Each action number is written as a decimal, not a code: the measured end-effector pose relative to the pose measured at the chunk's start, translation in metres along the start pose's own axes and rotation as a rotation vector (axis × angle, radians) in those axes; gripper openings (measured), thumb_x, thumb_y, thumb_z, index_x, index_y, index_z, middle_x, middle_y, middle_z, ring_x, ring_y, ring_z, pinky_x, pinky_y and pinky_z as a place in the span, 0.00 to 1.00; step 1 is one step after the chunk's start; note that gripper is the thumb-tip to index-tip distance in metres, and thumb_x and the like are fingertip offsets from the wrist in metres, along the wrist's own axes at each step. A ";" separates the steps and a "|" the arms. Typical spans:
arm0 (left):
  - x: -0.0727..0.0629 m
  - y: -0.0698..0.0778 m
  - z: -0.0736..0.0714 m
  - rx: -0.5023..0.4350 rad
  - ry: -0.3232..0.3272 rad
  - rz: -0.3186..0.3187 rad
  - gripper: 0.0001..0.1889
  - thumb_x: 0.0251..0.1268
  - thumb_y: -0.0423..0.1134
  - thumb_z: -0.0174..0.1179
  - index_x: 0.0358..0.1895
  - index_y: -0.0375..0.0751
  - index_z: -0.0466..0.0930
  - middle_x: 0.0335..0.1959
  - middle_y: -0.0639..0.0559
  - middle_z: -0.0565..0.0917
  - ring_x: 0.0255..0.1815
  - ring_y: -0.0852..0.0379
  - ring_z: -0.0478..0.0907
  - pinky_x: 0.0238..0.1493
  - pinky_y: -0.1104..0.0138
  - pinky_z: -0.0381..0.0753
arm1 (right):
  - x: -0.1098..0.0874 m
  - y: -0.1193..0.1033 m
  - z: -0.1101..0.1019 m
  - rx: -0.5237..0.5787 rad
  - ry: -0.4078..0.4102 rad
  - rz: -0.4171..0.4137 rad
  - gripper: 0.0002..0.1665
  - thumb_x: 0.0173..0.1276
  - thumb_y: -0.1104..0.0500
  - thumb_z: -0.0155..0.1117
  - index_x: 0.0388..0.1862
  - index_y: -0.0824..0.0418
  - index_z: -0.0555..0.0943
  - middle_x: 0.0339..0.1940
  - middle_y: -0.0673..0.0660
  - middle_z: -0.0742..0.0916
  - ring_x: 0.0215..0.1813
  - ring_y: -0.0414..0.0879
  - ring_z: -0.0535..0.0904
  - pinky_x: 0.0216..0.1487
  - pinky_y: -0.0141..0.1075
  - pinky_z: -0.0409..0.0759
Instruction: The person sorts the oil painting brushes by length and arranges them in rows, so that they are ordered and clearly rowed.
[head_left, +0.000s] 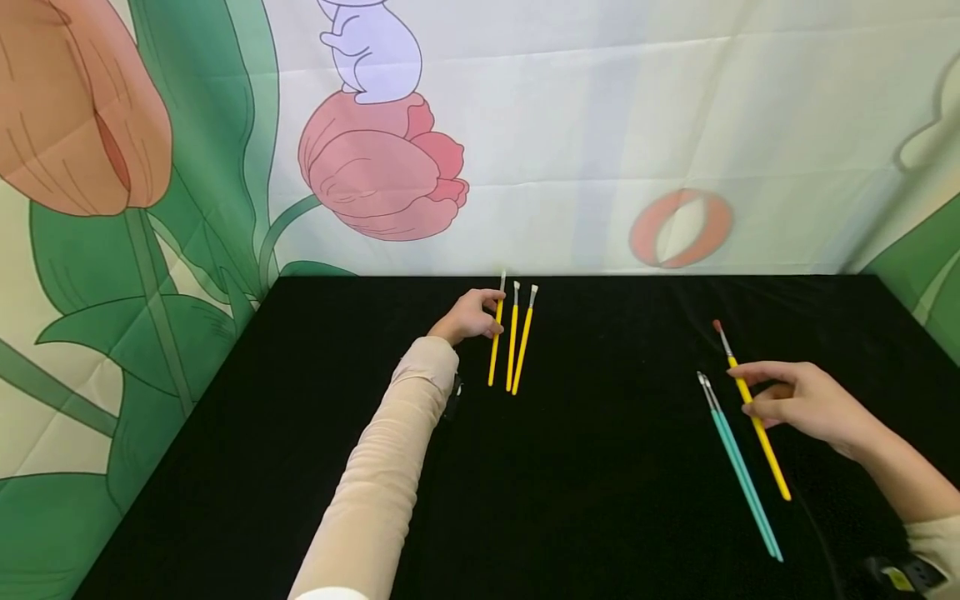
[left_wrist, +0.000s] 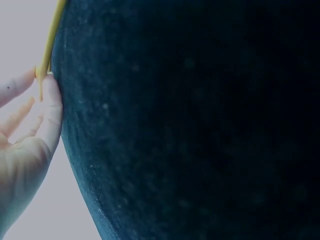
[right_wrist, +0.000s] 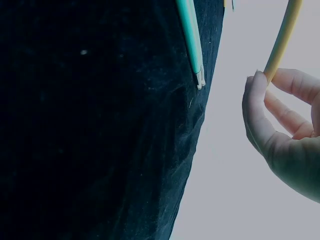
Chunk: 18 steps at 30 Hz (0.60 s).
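Toward the back of the black table, my left hand (head_left: 474, 317) pinches the leftmost yellow paintbrush (head_left: 493, 358), its pale bristles pointing away. Thumb and fingers meet on that yellow handle (left_wrist: 52, 35) in the left wrist view. Just right of it lie two more yellow paintbrushes (head_left: 512, 350) (head_left: 523, 350) with whitish tips. On the right side, my right hand (head_left: 802, 404) pinches a yellow paintbrush (head_left: 768, 450) with reddish-brown bristles. Its handle (right_wrist: 284, 37) rises from the fingertips in the right wrist view. Two teal paintbrushes (head_left: 742, 475) lie side by side left of this hand.
Black cloth (head_left: 600, 467) covers the table. A printed curtain (head_left: 555, 150) with tulips and a rabbit-like figure hangs behind the back edge and along the sides. A dark strap (head_left: 903, 575) sits on the right wrist.
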<state>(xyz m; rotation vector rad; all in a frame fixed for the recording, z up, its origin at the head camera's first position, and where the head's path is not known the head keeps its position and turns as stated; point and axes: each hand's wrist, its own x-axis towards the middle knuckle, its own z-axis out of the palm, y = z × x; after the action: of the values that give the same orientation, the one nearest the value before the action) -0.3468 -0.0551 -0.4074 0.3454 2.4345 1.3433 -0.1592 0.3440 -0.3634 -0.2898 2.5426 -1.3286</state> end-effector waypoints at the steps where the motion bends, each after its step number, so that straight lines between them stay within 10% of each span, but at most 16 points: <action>1: 0.000 0.000 0.000 0.005 -0.001 -0.002 0.33 0.52 0.19 0.58 0.65 0.34 0.63 0.53 0.34 0.68 0.32 0.50 0.77 0.37 0.66 0.80 | 0.001 -0.001 0.000 -0.002 0.000 0.000 0.29 0.61 0.67 0.58 0.59 0.78 0.63 0.42 0.71 0.81 0.34 0.48 0.81 0.34 0.41 0.81; 18: -0.003 0.004 0.003 0.076 -0.004 -0.021 0.31 0.51 0.20 0.59 0.62 0.32 0.66 0.54 0.35 0.71 0.38 0.46 0.79 0.38 0.67 0.80 | 0.021 -0.023 0.014 0.026 -0.033 -0.020 0.29 0.60 0.67 0.57 0.60 0.76 0.65 0.38 0.70 0.82 0.35 0.50 0.81 0.35 0.42 0.81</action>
<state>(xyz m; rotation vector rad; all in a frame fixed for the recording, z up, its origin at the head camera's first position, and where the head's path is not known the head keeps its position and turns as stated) -0.3428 -0.0522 -0.4047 0.3399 2.4837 1.2430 -0.1730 0.3143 -0.3549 -0.3300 2.5003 -1.3517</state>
